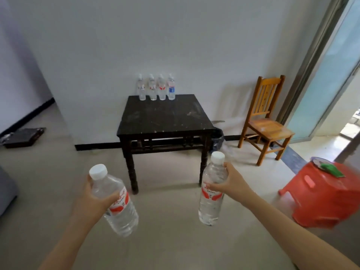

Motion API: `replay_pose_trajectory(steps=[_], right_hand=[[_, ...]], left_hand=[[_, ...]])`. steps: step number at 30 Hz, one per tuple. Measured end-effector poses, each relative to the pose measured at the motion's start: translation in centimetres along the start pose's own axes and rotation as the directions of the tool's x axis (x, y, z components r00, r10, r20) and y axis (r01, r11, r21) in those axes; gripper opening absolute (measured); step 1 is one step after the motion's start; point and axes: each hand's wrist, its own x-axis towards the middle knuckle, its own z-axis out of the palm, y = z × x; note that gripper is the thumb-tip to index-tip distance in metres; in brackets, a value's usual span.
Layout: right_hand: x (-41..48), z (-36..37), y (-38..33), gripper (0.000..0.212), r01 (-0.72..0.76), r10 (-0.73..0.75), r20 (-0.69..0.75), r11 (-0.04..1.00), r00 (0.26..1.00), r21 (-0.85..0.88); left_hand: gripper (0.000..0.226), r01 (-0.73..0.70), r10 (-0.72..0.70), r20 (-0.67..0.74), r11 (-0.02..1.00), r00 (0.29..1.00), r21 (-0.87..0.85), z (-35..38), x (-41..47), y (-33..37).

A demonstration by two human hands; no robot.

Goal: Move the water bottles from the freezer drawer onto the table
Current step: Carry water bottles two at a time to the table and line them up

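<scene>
Head view shows our left grip (93, 199) curled round the left bottle (121, 213), a clear ribbed plastic cylinder tilted with its white cap up-left. Our right grip (231, 182) wraps the right bottle (210, 205) at its shoulder, near upright. Straight ahead and well apart stands the dark, scuffed wooden worktop (165, 117), which we judge slightly nearer the right grip. Four bottles (155, 87) line its far edge.

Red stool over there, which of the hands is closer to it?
Right. The right hand, gripping a bottle, is a short way left of the red stool. The left hand, gripping the other bottle, is much farther left, beyond the right hand.
</scene>
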Motion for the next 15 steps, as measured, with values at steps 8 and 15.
replay_pose_trajectory(steps=[8, 15], right_hand=[[5.0, 10.2, -9.2, 0.061, 0.098, -0.093, 0.101, 0.994, 0.991, -0.048], [12.8, 17.4, -13.7, 0.065, 0.162, -0.151, 0.112, 0.982, 0.982, -0.094]], left_hand=[[0.046, 0.023, -0.034, -0.152, 0.997, 0.988, -0.076, -10.8, 6.3, -2.8], [0.051, 0.01, -0.024, -0.179, 0.997, 0.984, -0.081, -14.7, 14.1, -4.9]])
